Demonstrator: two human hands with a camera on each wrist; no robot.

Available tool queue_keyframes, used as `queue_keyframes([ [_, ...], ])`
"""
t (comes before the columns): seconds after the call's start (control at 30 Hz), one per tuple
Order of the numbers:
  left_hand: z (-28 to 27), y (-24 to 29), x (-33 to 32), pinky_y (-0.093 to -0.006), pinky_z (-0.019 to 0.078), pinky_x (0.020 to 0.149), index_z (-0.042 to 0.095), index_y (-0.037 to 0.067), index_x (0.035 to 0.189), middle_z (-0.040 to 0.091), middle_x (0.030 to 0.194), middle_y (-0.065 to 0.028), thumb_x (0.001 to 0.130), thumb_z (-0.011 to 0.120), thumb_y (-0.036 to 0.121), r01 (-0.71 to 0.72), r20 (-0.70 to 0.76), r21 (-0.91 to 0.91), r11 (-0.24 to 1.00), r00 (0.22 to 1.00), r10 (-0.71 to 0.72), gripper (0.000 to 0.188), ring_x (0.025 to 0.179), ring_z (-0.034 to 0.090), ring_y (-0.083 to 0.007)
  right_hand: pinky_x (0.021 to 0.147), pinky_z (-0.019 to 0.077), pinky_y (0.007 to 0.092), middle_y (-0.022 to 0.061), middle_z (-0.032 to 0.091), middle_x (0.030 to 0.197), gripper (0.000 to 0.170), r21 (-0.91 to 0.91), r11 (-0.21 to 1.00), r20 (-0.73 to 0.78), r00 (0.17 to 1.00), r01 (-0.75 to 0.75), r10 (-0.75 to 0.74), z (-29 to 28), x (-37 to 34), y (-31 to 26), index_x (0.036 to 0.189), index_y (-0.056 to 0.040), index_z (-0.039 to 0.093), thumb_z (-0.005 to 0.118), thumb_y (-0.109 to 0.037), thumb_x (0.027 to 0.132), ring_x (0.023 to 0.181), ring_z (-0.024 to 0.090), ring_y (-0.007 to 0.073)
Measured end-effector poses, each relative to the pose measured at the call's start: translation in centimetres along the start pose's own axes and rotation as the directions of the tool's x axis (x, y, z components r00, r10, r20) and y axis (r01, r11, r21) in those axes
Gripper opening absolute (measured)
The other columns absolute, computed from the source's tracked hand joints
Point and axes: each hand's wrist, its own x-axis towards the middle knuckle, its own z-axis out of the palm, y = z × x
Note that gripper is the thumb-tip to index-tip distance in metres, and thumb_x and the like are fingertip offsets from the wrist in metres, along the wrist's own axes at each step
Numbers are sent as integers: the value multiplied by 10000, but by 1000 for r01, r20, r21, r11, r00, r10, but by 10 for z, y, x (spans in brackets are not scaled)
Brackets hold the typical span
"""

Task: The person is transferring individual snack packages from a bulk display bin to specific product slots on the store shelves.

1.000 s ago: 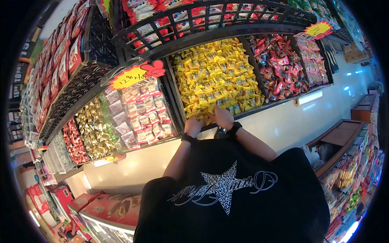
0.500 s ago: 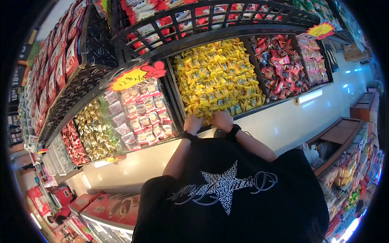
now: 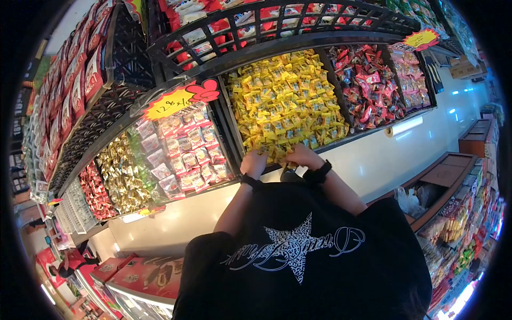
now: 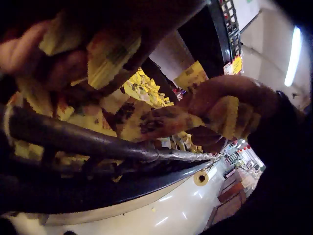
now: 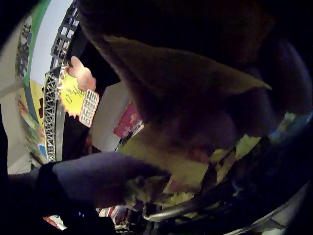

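Both hands are at the front edge of a bin of small yellow-wrapped candies [image 3: 288, 101]. My left hand [image 3: 254, 163] has its fingers curled among the candies at the bin's front left corner; in the left wrist view yellow wrappers [image 4: 112, 56] show between those fingers [image 4: 24, 51]. My right hand [image 3: 303, 156] is just to the right, fingers bent down over the same front row. Yellow wrappers also stick out of the right hand [image 4: 230, 98] in the left wrist view. The right wrist view is dark, with a wrapper [image 5: 181, 73] against the right hand's fingers.
A black rail [image 4: 88, 139] runs along the bin's front. Bins of white-and-red packets [image 3: 192, 152] and red candies [image 3: 370, 88] flank it. Behind stands a black slatted crate [image 3: 266, 26]. A yellow price sign [image 3: 168, 104] juts out at left.
The right hand first draws back toward the bin's front edge, then its wrist swings outward to the right, with fingers bent over the candies. The left hand stays at the front corner.
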Motion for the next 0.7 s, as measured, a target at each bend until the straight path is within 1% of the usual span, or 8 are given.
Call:
queue_keyframes([
  [0.07, -10, 3, -8, -433, 515, 720, 659, 120, 970, 664, 900, -168, 741, 614, 421, -24, -28, 16, 1000, 999, 24, 381, 851, 642, -331, 431, 375, 243, 40, 561, 582, 306, 91, 996, 17, 999, 27, -29, -15, -21, -20, 815, -19, 637, 681, -309, 726, 482, 513, 106],
  [0.1, -14, 5, -12, -431, 516, 711, 658, 134, 983, 664, 893, -162, 746, 617, 401, -37, -41, 26, 999, 998, 38, 359, 843, 643, -327, 465, 398, 287, 70, 575, 588, 311, 115, 993, -28, 999, 29, -26, -15, -20, -17, 822, -9, 642, 678, -303, 725, 515, 549, 147],
  [0.17, -23, 9, -19, -426, 520, 690, 645, 162, 1024, 650, 938, -142, 759, 620, 357, -173, -114, 39, 984, 978, 177, 330, 824, 645, -313, 534, 444, 376, 129, 604, 598, 323, 160, 986, -115, 993, 36, -18, -15, -14, -11, 836, 10, 653, 673, -292, 724, 580, 619, 231],
  [0.27, -18, 13, -17, -419, 524, 663, 626, 185, 1065, 613, 1011, -117, 767, 630, 301, -338, -144, 145, 930, 923, 358, 319, 813, 644, -295, 561, 474, 399, 154, 626, 644, 339, -11, 987, -402, 904, 157, -148, 1, -8, -19, 811, -10, 661, 658, -342, 747, 622, 638, 273],
  [0.37, -14, 10, -15, -407, 529, 663, 621, 189, 1071, 578, 1067, -105, 768, 638, 276, -424, -13, 241, 873, 898, 440, 316, 828, 639, -282, 605, 499, 433, 181, 639, 699, 390, -478, 877, -473, 830, 40, -296, 32, 15, 3, 796, -21, 658, 639, -409, 757, 682, 640, 333],
  [0.47, -12, -7, -8, -398, 525, 672, 609, 165, 1087, 578, 1022, -97, 768, 643, 268, -521, 61, 253, 815, 850, 524, 337, 851, 626, -283, 639, 505, 462, 191, 641, 756, 412, -535, 844, -350, 896, 47, -272, 39, 11, 5, 798, -36, 656, 620, -445, 755, 724, 625, 363],
  [0.6, -20, -23, -8, -390, 524, 684, 603, 149, 1099, 580, 1011, -90, 772, 645, 267, -625, 135, 215, 750, 780, 612, 350, 869, 618, -282, 663, 501, 462, 184, 646, 793, 392, -489, 871, -291, 935, 36, -202, 39, 10, 4, 858, -50, 659, 632, -424, 743, 747, 626, 361],
  [0.7, -21, -27, -10, -386, 525, 701, 597, 146, 1107, 582, 1022, -89, 776, 648, 272, -641, 84, 147, 753, 767, 636, 357, 881, 618, -280, 684, 492, 467, 182, 649, 819, 387, -496, 868, -299, 942, -15, -154, 43, 9, -1, 900, -57, 660, 635, -411, 747, 776, 621, 367],
])
